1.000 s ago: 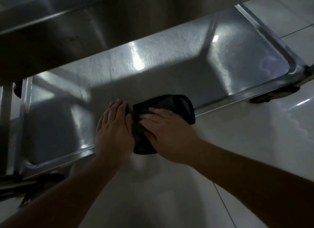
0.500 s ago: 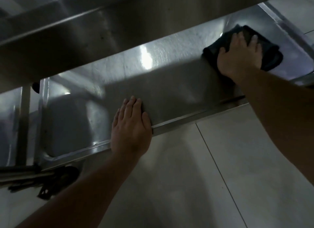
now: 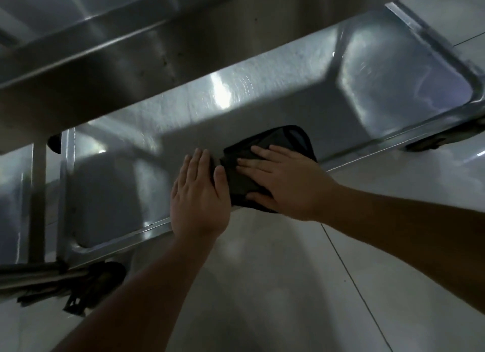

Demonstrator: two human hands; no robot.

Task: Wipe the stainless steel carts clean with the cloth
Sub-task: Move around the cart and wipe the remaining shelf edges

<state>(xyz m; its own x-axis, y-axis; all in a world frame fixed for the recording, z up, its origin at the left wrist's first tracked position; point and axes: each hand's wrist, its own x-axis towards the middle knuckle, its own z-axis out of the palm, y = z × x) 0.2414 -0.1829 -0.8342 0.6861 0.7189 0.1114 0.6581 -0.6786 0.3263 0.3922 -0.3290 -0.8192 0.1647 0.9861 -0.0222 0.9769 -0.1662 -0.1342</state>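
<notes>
The bottom shelf of a stainless steel cart (image 3: 275,107) runs across the view, low above the floor. A dark folded cloth (image 3: 265,152) lies on the shelf's near edge and hangs partly over the rim. My right hand (image 3: 286,181) presses flat on the cloth with fingers spread, pointing left. My left hand (image 3: 196,194) rests flat on the shelf and its rim, right beside the cloth, thumb touching the cloth's left edge.
The cart's upper shelf (image 3: 110,62) overhangs the far part of the bottom shelf. Dark caster wheels sit at the near left corner (image 3: 94,280) and the near right corner (image 3: 425,144). White tiled floor (image 3: 328,286) lies under my arms.
My right hand has swept the cloth back from the shelf's far right end to the near edge beside my left hand. My left hand has stayed on the rim.
</notes>
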